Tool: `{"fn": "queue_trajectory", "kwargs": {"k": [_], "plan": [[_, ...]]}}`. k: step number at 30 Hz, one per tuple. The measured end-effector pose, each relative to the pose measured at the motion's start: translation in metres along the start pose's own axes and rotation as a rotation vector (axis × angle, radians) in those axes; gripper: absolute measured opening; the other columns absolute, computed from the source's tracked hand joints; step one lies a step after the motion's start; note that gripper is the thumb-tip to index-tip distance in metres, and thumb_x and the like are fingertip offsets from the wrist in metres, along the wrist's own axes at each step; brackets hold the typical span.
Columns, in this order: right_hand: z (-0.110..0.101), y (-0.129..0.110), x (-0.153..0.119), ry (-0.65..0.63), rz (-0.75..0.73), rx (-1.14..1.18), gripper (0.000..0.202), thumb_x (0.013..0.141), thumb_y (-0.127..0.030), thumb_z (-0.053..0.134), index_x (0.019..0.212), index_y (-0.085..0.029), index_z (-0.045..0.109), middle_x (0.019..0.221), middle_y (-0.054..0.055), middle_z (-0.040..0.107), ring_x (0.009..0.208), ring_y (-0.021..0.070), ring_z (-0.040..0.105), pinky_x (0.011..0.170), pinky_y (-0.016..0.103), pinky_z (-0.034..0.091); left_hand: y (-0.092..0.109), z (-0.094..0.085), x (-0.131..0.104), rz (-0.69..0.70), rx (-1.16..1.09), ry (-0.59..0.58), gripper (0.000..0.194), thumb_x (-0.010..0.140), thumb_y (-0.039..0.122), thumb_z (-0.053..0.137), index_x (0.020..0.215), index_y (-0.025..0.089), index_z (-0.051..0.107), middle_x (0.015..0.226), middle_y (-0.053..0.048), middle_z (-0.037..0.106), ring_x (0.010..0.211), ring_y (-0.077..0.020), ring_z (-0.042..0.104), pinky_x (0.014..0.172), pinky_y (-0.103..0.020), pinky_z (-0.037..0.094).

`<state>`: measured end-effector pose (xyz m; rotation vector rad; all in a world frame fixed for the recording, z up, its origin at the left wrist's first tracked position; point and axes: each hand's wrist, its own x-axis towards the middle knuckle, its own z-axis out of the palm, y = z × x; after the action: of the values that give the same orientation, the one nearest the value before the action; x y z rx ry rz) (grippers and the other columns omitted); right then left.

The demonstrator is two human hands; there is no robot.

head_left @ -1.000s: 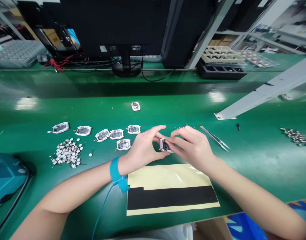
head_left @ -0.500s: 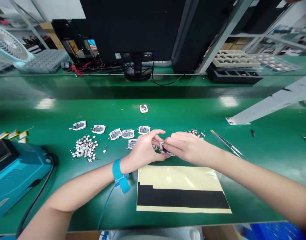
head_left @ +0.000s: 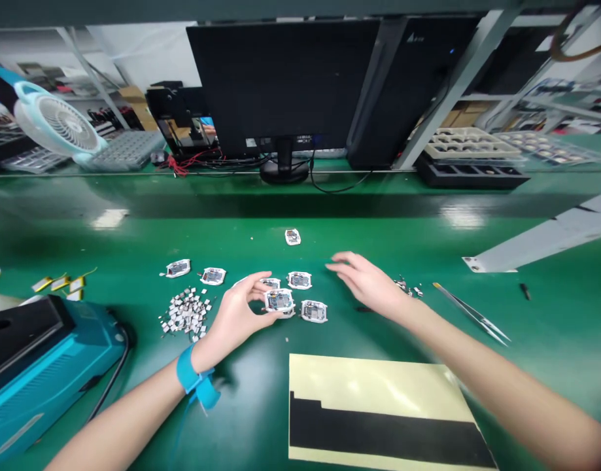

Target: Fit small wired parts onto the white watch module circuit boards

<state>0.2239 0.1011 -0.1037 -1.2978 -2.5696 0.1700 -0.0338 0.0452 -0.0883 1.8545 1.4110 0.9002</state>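
Between the thumb and fingers of my left hand [head_left: 241, 304] is a white-framed circuit unit [head_left: 279, 300], held just above the green bench and partly covering another unit. My right hand [head_left: 361, 278] hovers to the right with its fingers apart and nothing in them. Similar units lie around: one [head_left: 314, 311] right of the held one, one [head_left: 299, 280] behind it, one [head_left: 292, 237] farther back, and two [head_left: 212, 276] [head_left: 178, 268] to the left. A pile of small white parts [head_left: 186, 313] sits left of my left hand.
A yellow sheet with a black strip [head_left: 383, 386] lies in front. Tweezers [head_left: 471, 314] and small dark parts [head_left: 409, 288] are at the right. A teal machine [head_left: 55, 373] stands left, a metal post [head_left: 545, 229] right. The monitor [head_left: 285, 85] is at the back.
My hands have parted. My left hand has moved left with a unit; my right hand has let go and opened. The camera view has shifted, so the bench appears lower.
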Motion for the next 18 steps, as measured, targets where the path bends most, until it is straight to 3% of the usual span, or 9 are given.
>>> {"fn": "queue_trajectory", "kwargs": {"k": [3, 5, 8, 10, 14, 16, 18], "plan": [[0.005, -0.021, 0.078, -0.017, 0.141, -0.021, 0.035, 0.088, -0.032, 0.04, 0.118, -0.015, 0.044, 0.116, 0.01, 0.048, 0.104, 0.0182, 0.049, 0.086, 0.037, 0.045, 0.003, 0.008, 0.002, 0.017, -0.018, -0.031, 0.053, 0.065, 0.024, 0.067, 0.112, 0.017, 0.044, 0.087, -0.004, 0.061, 0.082, -0.016, 0.062, 0.08, -0.032, 0.054], [0.011, -0.028, 0.118, -0.068, 0.25, -0.052, 0.032, 0.086, -0.034, 0.046, 0.111, -0.014, 0.048, 0.11, 0.008, 0.051, 0.095, 0.0167, 0.053, 0.081, 0.037, 0.047, 0.004, 0.012, 0.003, 0.015, -0.017, -0.039, 0.051, 0.066, 0.024, 0.065, 0.112, 0.017, 0.044, 0.089, -0.004, 0.061, 0.081, -0.016, 0.063, 0.079, -0.032, 0.054], [0.014, -0.024, 0.135, -0.142, 0.289, -0.065, 0.029, 0.085, -0.032, 0.048, 0.107, -0.013, 0.05, 0.106, 0.007, 0.053, 0.092, 0.0156, 0.054, 0.078, 0.035, 0.048, 0.002, 0.013, 0.003, 0.015, -0.01, -0.026, 0.051, 0.066, 0.028, 0.065, 0.112, 0.019, 0.044, 0.089, -0.003, 0.06, 0.08, -0.0163, 0.062, 0.078, -0.033, 0.054], [0.01, -0.016, 0.116, -0.155, 0.265, -0.056, 0.03, 0.085, -0.032, 0.048, 0.109, -0.013, 0.049, 0.107, 0.007, 0.052, 0.094, 0.0162, 0.054, 0.079, 0.036, 0.047, 0.001, 0.012, 0.002, 0.034, -0.008, -0.019, 0.049, 0.067, 0.029, 0.065, 0.112, 0.021, 0.046, 0.089, -0.002, 0.059, 0.08, -0.0154, 0.062, 0.077, -0.032, 0.054], [-0.002, 0.004, 0.049, -0.177, 0.219, -0.026, 0.032, 0.085, -0.033, 0.048, 0.11, -0.014, 0.049, 0.105, 0.007, 0.054, 0.092, 0.0157, 0.055, 0.079, 0.036, 0.047, 0.005, 0.011, 0.001, 0.134, 0.013, -0.006, 0.036, 0.07, 0.026, 0.063, 0.105, 0.024, 0.053, 0.095, -0.002, 0.054, 0.081, -0.0138, 0.059, 0.075, -0.028, 0.053], [-0.008, 0.013, 0.015, -0.195, 0.239, -0.031, 0.033, 0.079, -0.033, 0.056, 0.106, -0.015, 0.053, 0.101, 0.005, 0.058, 0.09, 0.0155, 0.057, 0.079, 0.031, 0.047, 0.009, 0.015, 0.003, 0.187, -0.009, -0.007, 0.034, 0.07, 0.023, 0.063, 0.104, 0.025, 0.055, 0.095, -0.002, 0.053, 0.083, -0.0146, 0.057, 0.073, -0.027, 0.053], [-0.019, 0.022, -0.019, -0.185, 0.28, -0.062, 0.041, 0.072, -0.036, 0.063, 0.109, -0.018, 0.053, 0.108, 0.005, 0.057, 0.1, 0.0169, 0.054, 0.085, 0.027, 0.044, 0.015, 0.02, 0.006, 0.227, -0.033, -0.013, 0.035, 0.07, 0.021, 0.063, 0.104, 0.025, 0.056, 0.094, -0.003, 0.054, 0.085, -0.0155, 0.056, 0.072, -0.027, 0.052]]}}
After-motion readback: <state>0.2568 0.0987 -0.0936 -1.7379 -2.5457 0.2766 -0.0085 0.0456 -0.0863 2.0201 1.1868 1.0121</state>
